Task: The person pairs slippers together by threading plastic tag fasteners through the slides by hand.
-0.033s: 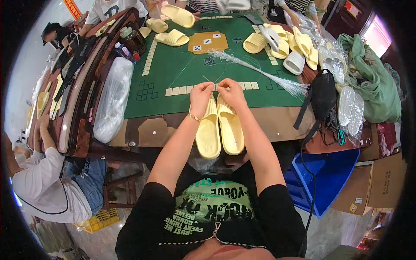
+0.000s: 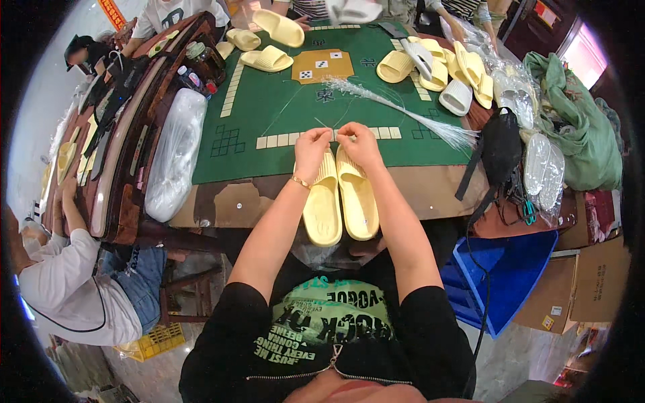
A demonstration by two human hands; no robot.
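A pair of pale yellow slippers, the left slipper [image 2: 322, 208] and the right slipper [image 2: 358, 201], lies side by side at the table's near edge, toes away from me. Over the left toe, my left hand [image 2: 313, 153] has thumb and fingers pinched together. My right hand [image 2: 359, 144] pinches the same way above the right toe, fingertips almost meeting the left ones. A thin clear strand [image 2: 321, 123] sticks up by my fingertips; its lower part is hidden. Beyond them lies a loose bundle of clear plastic strands [image 2: 403, 111], spread over the green mat [image 2: 269, 107].
More yellow slippers [image 2: 267, 59] and a pile with grey ones [image 2: 455, 98] lie farther back. A wrapped clear plastic bundle [image 2: 178, 154] stands left. At right are a black bag [image 2: 500, 144], a green cloth sack [image 2: 578, 127] and a blue bin [image 2: 500, 282]. Co-workers sit around.
My hands and the pair of slippers stay in place. At the far edge, a light grey slipper near a co-worker has shifted slightly left and toward me.
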